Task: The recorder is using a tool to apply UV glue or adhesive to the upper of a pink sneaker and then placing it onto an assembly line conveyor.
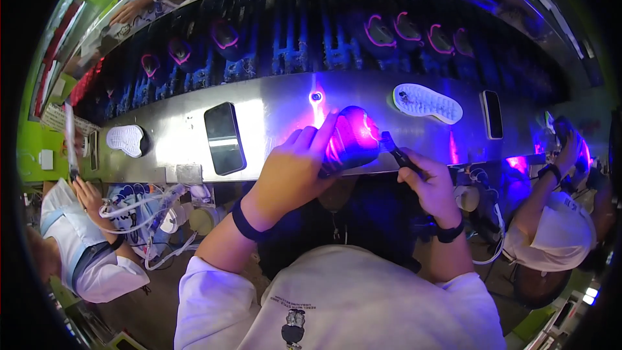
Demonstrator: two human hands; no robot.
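Observation:
My left hand (291, 163) is wrapped round a dark shoe upper (355, 139) above the near edge of the metal table. Purple light falls on the upper, with a bright pink glowing line near its right side. In my right hand (433, 186) is a brush (403, 157) with a black handle, gripped between thumb and fingers. Its bristle end is at the right side of the upper; whether it touches cannot be made out. Beyond the upper, a small round lamp (316, 96) glows purple. A white shoe sole (427, 103) lies on the table to the right.
Dark phones lie left (224, 138) and right (492, 115) on the table. A second white sole (125, 140) is farther left. Behind runs a dark conveyor (291, 42) carrying several pink-edged shoe uppers (380, 31). Co-workers sit left (91, 246) and right (554, 233); hoses (152, 210) hang below.

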